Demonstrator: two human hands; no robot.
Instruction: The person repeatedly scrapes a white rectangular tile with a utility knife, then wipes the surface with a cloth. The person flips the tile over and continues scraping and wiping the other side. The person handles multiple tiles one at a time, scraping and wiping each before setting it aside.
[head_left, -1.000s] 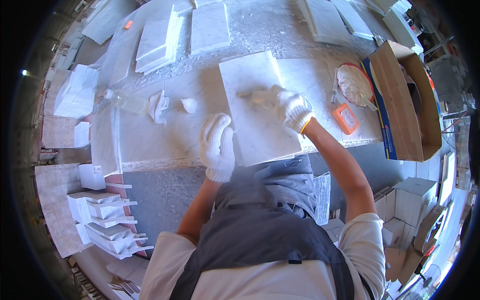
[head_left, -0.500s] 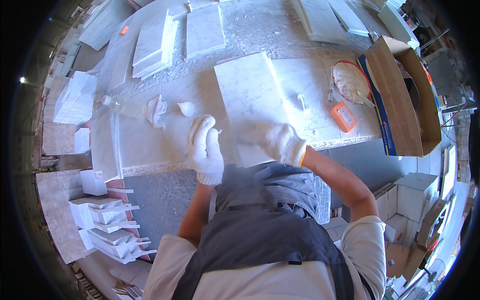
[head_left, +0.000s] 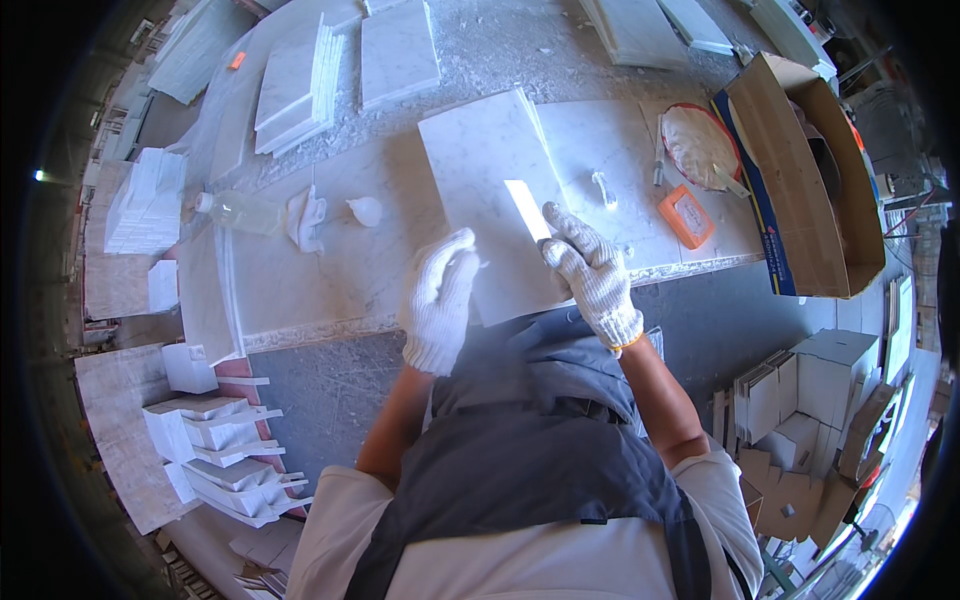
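Dusty bench [head_left: 510,55]; white strip [head_left: 525,208], near end between pinching right fingers [head_left: 573,230], left fingers [head_left: 440,256] unclenched

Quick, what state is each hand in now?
Left hand: loosely open, nothing visible in its grip.
Right hand: closed, holding a flat pale strip.

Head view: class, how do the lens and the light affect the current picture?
In the head view, the flat strip in the right hand glares almost pure white; in the head view, the inside of the cardboard box sits in shade; also in the head view, surroundings bend toward the rim and the corners are black.
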